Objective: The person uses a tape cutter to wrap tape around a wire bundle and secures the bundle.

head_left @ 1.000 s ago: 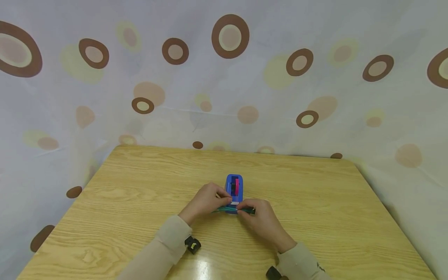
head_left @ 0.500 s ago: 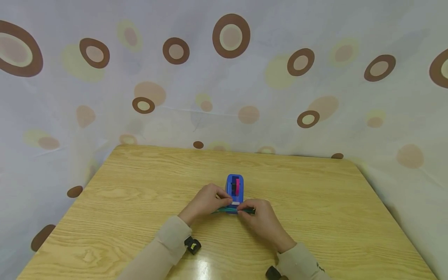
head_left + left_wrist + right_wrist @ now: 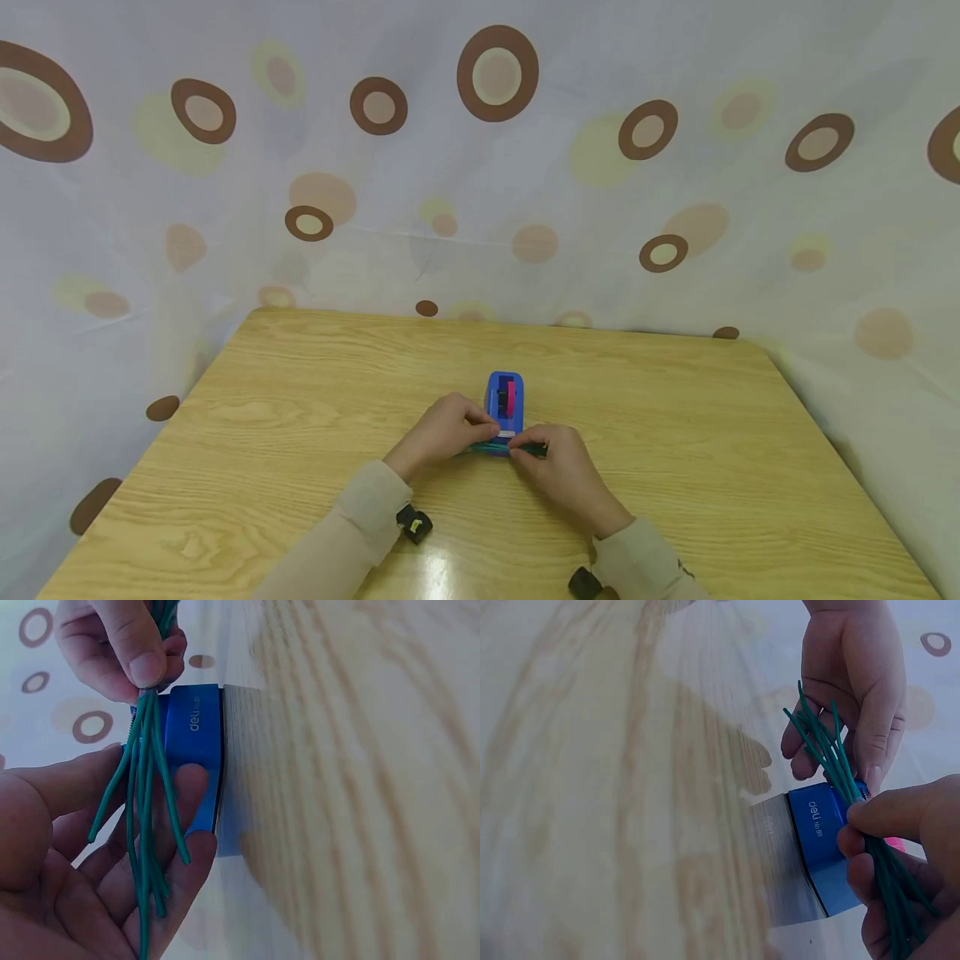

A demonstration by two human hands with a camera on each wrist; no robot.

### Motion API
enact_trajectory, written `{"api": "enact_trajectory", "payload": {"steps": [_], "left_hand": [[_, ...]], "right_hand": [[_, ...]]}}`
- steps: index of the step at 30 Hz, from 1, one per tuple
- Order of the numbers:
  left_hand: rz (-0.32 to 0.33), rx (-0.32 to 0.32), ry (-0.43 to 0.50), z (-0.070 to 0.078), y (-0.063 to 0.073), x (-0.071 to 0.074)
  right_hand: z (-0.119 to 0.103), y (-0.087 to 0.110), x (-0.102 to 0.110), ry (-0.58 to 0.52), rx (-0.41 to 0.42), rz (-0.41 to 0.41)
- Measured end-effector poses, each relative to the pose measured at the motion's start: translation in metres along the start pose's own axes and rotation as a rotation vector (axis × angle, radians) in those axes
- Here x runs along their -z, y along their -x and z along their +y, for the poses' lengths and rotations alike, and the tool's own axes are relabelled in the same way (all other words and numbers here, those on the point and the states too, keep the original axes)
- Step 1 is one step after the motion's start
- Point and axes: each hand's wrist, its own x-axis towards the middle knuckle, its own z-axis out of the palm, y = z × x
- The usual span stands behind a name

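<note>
A blue tape dispenser [image 3: 505, 400] with a pink-rimmed roll stands on the table, its front towards me. My right hand [image 3: 564, 467] pinches a bundle of thin green wires [image 3: 889, 874] between thumb and fingertips, just before the dispenser's front. In the left wrist view the loose ends of the green wires [image 3: 144, 802] fan out across my left palm. The thumb and forefinger of my left hand [image 3: 448, 425] come together at the dispenser's cutting edge, pinching at the tape end, which the fingers hide. Its other fingers reach beneath the wires, beside the dispenser [image 3: 196, 727].
The wooden table [image 3: 337, 367] reaches back to a pale curtain [image 3: 480, 183] with brown ring patterns. Dark wrist cameras sit on both sleeves, the left camera [image 3: 414, 523] close over the tabletop.
The head view has shifted very slightly. Both hands, the green wires and the dispenser keep practically the same places.
</note>
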Motion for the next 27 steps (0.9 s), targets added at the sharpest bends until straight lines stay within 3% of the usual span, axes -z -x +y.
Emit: {"api": "enact_trajectory", "payload": {"steps": [7, 18, 27], "left_hand": [[0.004, 0.016, -0.022, 0.001, 0.0, 0.0], [0.032, 0.018, -0.031, 0.002, 0.004, -0.001], [0.027, 0.007, -0.032, 0.013, 0.013, 0.003]], "right_hand": [[-0.001, 0.002, 0.005, -0.034, -0.036, 0.01], [-0.006, 0.002, 0.008, -0.007, 0.008, 0.007], [-0.018, 0.001, 0.015, 0.009, 0.083, 0.019]]}}
